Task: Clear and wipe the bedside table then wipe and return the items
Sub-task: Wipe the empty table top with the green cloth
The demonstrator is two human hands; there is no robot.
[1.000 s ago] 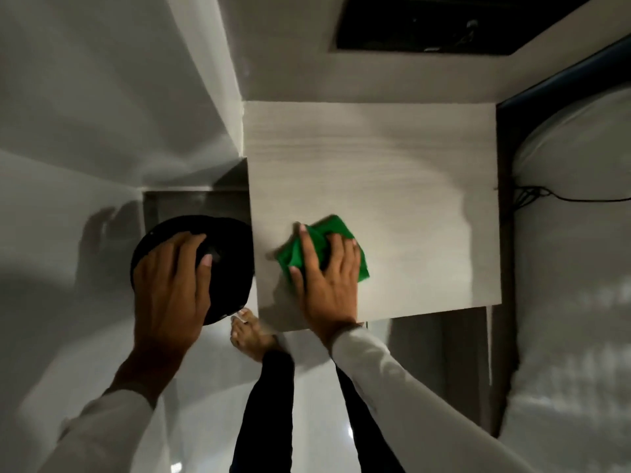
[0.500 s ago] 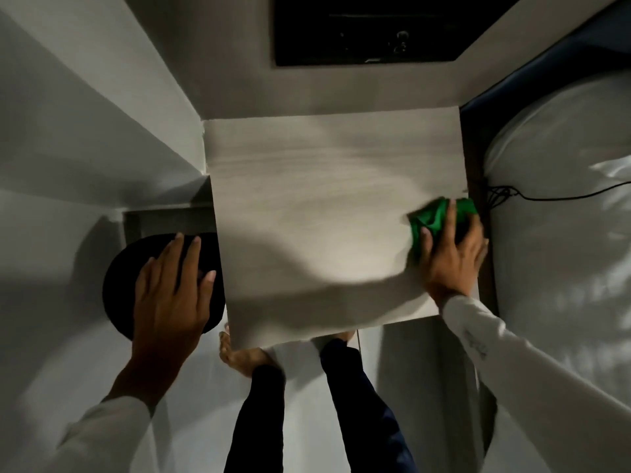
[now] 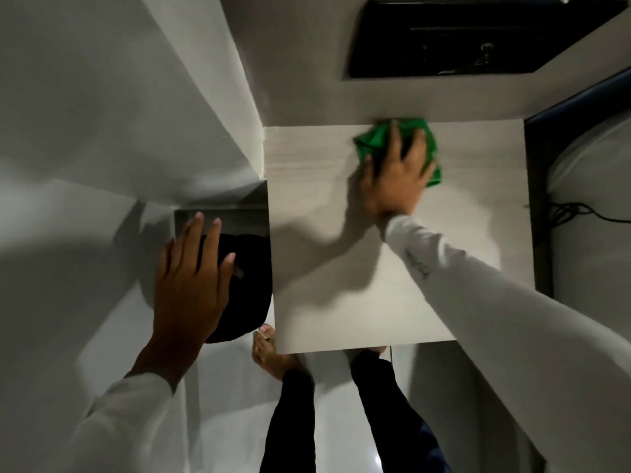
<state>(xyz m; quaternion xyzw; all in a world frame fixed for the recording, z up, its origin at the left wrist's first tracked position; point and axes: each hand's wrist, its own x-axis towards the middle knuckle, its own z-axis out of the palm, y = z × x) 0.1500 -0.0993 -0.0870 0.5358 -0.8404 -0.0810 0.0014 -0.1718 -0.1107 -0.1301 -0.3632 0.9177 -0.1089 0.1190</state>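
Observation:
The pale wood-grain bedside table (image 3: 341, 302) fills the middle of the view with nothing standing on it. My right hand (image 3: 392, 175) presses a crumpled green cloth (image 3: 372, 139) flat on the table's far edge, close to the wall. My left hand (image 3: 191, 285) hovers with fingers spread over a round black object (image 3: 246, 291) that sits left of the table, below its top. Whether the left hand touches it I cannot tell.
A white bed and pillow (image 3: 587, 199) lie right of the table, with a black cable (image 3: 573, 213) in the gap. A dark recessed niche (image 3: 478, 39) is in the wall behind. A white wall corner (image 3: 205, 97) juts at the left. My bare feet (image 3: 269, 353) stand by the table front.
My right hand has carried the green cloth from the table's front left to its right edge, then up to the far edge. The left hand stayed over the black object, fingers now more spread.

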